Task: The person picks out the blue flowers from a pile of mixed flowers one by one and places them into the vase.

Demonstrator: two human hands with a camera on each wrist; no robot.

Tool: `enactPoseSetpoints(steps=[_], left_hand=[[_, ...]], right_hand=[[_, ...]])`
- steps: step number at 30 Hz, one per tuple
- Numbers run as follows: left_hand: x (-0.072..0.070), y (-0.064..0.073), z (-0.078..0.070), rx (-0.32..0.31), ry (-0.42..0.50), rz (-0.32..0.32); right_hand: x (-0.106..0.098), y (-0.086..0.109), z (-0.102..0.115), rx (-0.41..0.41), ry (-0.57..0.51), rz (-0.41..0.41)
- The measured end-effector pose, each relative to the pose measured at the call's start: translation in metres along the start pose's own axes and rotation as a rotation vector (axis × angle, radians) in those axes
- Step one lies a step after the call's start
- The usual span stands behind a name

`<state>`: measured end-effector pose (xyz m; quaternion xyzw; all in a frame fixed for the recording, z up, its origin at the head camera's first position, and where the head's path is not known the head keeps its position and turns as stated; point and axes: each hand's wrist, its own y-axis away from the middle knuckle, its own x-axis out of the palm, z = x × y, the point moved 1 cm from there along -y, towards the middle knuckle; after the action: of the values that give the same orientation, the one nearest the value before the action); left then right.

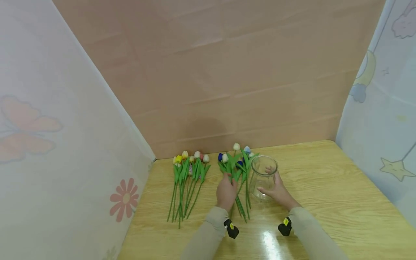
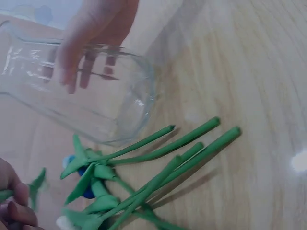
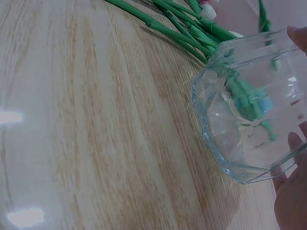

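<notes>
My left hand [image 1: 226, 192] pinches a green-stemmed artificial tulip, its white bloom [image 1: 236, 146] apparently the one standing above the others. In the left wrist view the fingers [image 2: 17, 191] curl at the green stem, partly cut off by the frame. With thumb and fingers spread round its side, my right hand [image 1: 278, 191] grips a clear glass vase [image 1: 256, 182], which has a wide rim and a faceted base [image 3: 211, 139]. No stems stand inside it. Beneath and beside the left hand lie several blue and white tulips [image 1: 243, 207]; their stems [image 2: 192, 167] point toward me.
Another bunch of tulips [image 1: 182, 191], yellow, pink and white, lies on the left of the wooden table [image 1: 325, 187]. A brown backdrop [image 1: 227, 90] rises behind, with patterned white walls [image 1: 65, 90] at both sides.
</notes>
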<state>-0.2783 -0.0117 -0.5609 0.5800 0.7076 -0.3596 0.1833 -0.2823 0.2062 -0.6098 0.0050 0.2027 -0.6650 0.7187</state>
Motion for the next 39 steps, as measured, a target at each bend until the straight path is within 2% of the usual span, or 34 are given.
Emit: enactPoseSetpoints(steps=[5, 10, 12, 16, 20, 22, 24, 27, 29, 30, 34, 39], left_hand=[[-0.014, -0.005, 0.009, 0.117, 0.028, -0.162], [-0.036, -0.01, 0.027, 0.207, 0.081, -0.334], [-0.044, -0.014, 0.038, 0.212, 0.098, -0.381], [-0.058, -0.02, 0.063, 0.168, 0.113, -0.427], [-0.071, -0.025, 0.089, 0.115, 0.093, -0.454], [-0.077, -0.026, 0.101, 0.104, 0.043, -0.462], [-0.079, -0.027, 0.117, 0.093, -0.019, -0.44], [-0.082, -0.025, 0.135, 0.069, -0.103, -0.363], [-0.083, -0.023, 0.142, 0.036, -0.133, -0.295], [-0.085, -0.021, 0.143, 0.022, -0.146, -0.264], [-0.089, -0.014, 0.141, -0.018, -0.234, -0.215], [-0.088, -0.013, 0.147, -0.092, -0.331, -0.131]], right_hand=[[0.0, -0.001, 0.0, 0.006, -0.001, 0.004], [0.0, 0.0, -0.003, 0.017, -0.005, 0.006], [0.0, 0.0, -0.003, 0.019, -0.005, 0.009], [-0.001, 0.001, -0.003, 0.022, 0.008, 0.015], [-0.001, 0.001, -0.003, 0.022, 0.009, 0.016], [-0.001, 0.001, -0.003, 0.023, 0.006, 0.017], [-0.001, 0.001, -0.004, 0.023, 0.004, 0.017], [-0.002, 0.001, -0.005, 0.023, 0.006, 0.016], [-0.002, 0.001, -0.006, 0.023, 0.007, 0.015], [-0.002, 0.001, -0.007, 0.023, 0.005, 0.014], [-0.002, 0.0, -0.007, 0.014, -0.003, 0.011], [-0.001, -0.001, -0.005, 0.004, -0.01, 0.015]])
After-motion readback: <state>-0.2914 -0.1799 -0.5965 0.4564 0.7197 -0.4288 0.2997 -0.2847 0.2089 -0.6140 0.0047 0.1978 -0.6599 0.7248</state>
